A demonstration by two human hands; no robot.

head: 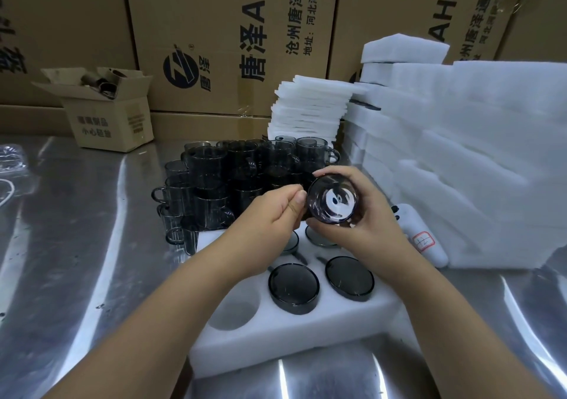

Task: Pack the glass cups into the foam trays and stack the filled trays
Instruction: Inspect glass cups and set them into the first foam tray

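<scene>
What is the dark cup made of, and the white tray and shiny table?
The cup looks like smoky tinted glass: you can see through it. The tray looks like white foam, matte and slightly fuzzy. The table seems polished metal; it mirrors light.

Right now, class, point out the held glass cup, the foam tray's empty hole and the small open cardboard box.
Glass cup [333, 202]: head view, round end facing the camera.
Empty hole [232, 314]: head view, its shaded inside.
Cardboard box [92, 125]: head view, printed front wall.
</scene>
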